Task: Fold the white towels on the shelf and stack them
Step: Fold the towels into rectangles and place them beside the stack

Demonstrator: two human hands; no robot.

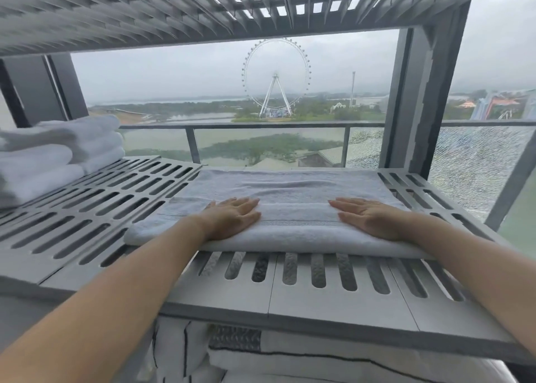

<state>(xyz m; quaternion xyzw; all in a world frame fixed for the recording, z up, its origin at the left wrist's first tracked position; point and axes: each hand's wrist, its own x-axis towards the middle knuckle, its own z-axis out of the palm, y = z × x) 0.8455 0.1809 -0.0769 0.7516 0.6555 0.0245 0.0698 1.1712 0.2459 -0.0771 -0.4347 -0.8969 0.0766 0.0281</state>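
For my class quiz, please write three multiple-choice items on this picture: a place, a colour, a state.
1. Where is the stack of folded towels? A. left end of the shelf B. right end C. floor
2. What colour is the towel in the middle? A. red B. white C. black
3. How do the left hand and right hand lie? A. flat on the towel B. as fists C. raised
Answers: A, the stack sits far left; B, the cloth is white; A, both palms press flat.
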